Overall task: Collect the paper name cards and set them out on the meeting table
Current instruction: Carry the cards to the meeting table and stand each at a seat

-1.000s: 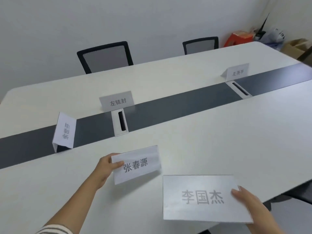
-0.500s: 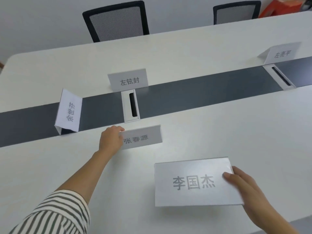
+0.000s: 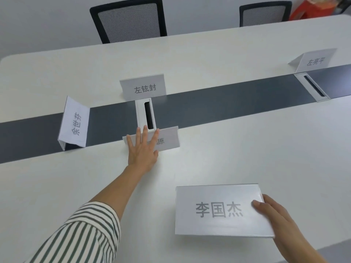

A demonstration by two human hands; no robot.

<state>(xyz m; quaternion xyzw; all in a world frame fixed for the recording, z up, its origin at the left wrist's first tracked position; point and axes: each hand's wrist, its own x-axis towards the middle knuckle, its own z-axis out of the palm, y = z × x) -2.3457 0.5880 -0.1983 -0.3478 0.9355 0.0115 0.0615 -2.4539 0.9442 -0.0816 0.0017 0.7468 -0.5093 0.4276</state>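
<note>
My left hand (image 3: pixel 142 149) lies flat with fingers spread against a folded white name card (image 3: pixel 168 142) that stands on the white meeting table (image 3: pixel 247 149), just in front of the dark centre strip. My right hand (image 3: pixel 277 221) grips the right edge of a larger flat name card (image 3: pixel 218 210) held just above the near table edge. Three other folded cards stand along the strip: one turned sideways at left (image 3: pixel 75 124), one in the middle (image 3: pixel 143 87), one far right (image 3: pixel 315 60).
Two silver cable slots (image 3: pixel 146 114) (image 3: pixel 312 87) sit in the dark strip (image 3: pixel 228 103). Two black mesh chairs (image 3: pixel 129 18) (image 3: pixel 265 13) stand behind the table's far edge. An orange object (image 3: pixel 303 8) is at the top right.
My left hand carried its card forward, stood it by the centre strip and spread its fingers over it. The right hand kept hold of the large card.
</note>
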